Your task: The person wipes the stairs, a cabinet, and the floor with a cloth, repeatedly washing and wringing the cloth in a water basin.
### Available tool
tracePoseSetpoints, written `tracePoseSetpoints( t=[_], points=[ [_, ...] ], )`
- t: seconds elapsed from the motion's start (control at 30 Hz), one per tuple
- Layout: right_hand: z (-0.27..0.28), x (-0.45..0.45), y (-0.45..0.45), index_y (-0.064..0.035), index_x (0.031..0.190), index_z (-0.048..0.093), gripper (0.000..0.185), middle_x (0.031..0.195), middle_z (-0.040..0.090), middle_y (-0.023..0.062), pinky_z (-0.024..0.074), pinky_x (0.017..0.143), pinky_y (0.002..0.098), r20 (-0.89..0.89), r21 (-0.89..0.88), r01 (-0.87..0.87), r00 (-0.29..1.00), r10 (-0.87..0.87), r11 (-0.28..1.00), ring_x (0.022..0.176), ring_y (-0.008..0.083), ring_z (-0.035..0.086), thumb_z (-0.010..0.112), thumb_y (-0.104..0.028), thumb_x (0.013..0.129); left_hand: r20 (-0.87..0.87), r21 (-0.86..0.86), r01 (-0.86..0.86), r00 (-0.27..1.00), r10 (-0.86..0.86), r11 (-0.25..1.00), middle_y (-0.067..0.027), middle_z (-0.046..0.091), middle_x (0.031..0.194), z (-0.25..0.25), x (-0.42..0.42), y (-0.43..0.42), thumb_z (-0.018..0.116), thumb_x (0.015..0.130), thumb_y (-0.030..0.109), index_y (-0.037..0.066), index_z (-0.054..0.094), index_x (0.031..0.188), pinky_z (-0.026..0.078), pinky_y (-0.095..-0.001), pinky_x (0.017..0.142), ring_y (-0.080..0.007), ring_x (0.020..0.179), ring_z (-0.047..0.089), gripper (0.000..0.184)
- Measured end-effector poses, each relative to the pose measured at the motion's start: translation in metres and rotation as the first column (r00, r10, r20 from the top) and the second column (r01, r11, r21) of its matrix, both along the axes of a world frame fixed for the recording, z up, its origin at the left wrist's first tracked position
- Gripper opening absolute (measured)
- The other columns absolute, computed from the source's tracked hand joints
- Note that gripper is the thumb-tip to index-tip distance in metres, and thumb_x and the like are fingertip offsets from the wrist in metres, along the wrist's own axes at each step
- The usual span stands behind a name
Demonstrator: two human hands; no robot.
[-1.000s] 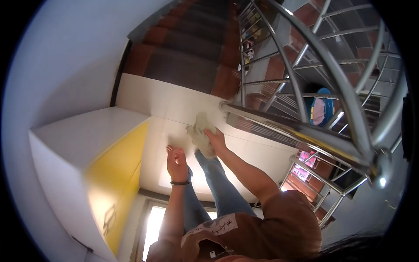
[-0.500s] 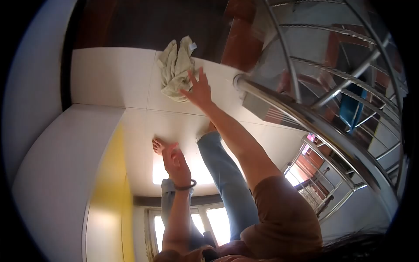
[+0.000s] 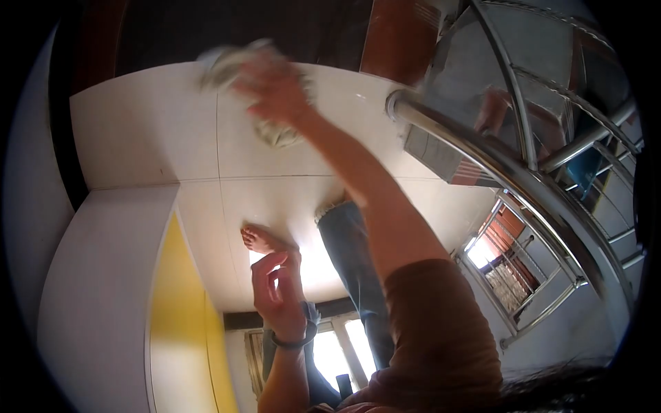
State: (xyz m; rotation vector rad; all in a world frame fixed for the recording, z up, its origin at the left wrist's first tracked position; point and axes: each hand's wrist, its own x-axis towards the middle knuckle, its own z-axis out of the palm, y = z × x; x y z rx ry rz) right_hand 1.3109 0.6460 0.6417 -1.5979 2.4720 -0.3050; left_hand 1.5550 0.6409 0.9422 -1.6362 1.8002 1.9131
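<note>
A pale greenish cloth [image 3: 279, 135] lies crumpled on the cream tiled floor, its upper left end smeared by motion. My right hand [image 3: 275, 89] is on top of the cloth and grips it. The fingers are blurred, and part of the cloth is hidden under the hand. My left hand [image 3: 275, 292], with a dark band at the wrist, hangs over my bare foot [image 3: 261, 239]. Its fingers are loosely curled, with a gap between thumb and fingers and nothing held.
A shiny metal railing [image 3: 482, 155] with twisted bars runs along the right, beside a lower level. A dark surface [image 3: 241, 27] with reddish-brown edging borders the tiles at the top. White and yellow panels [image 3: 179, 289] stand at the left. My jeans leg [image 3: 351, 255] is below the cloth.
My right hand has come down onto the cloth and moved up and left, dragging part of the cloth leftward. My left hand stays above the foot, its fingers a little more curled.
</note>
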Motion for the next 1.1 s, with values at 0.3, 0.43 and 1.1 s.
tracePoseSetpoints(
  t=[0.3, 0.43, 1.1],
  points=[
    [0.020, 0.126, 0.147, -0.0222, 0.150, 0.044, 0.087, 0.165, 0.013, 0.0183, 0.0177, 0.114, 0.0671, 0.113, 0.231, 0.455, 0.866, -0.488, 0.860, 0.149, 0.0485, 0.012, 0.068, -0.062, 0.076, -0.064, 0.019, -0.022, 0.998, 0.023, 1.000, -0.0112, 0.067, 0.105, -0.009, -0.003, 0.033, 0.056, 0.091, -0.005, -0.001, 0.064, 0.106, 0.050, -0.0291, 0.082, -0.0206, 0.097, 0.064, 0.017],
    [-0.008, 0.218, 0.111, -0.0252, 0.135, 0.057, 0.049, 0.162, 0.029, 0.0004, 0.0169, 0.119, 0.0617, 0.460, -0.027, -0.083, 0.884, 0.086, 0.996, 0.153, 0.0295, 0.016, 0.065, -0.019, 0.086, -0.064, 0.019, -0.015, 0.998, 0.016, 1.000, -0.0112, 0.067, 0.104, -0.016, 0.004, 0.040, 0.056, 0.092, -0.003, -0.001, 0.064, 0.105, 0.050, -0.0289, 0.078, -0.0206, 0.095, 0.064, 0.015],
    [0.025, 0.191, 0.122, -0.0302, 0.140, 0.054, 0.059, 0.161, 0.027, 0.0141, 0.0269, 0.112, 0.0643, 0.183, 0.261, 0.155, 0.961, -0.206, 0.953, 0.146, 0.0413, 0.025, 0.071, -0.031, 0.083, -0.048, -0.228, 0.116, 0.990, -0.130, 0.967, -0.0078, 0.069, 0.097, -0.039, 0.043, 0.029, 0.051, 0.099, 0.004, 0.000, 0.065, 0.105, 0.051, -0.0295, 0.081, -0.0169, 0.092, 0.065, 0.016]
  ],
)
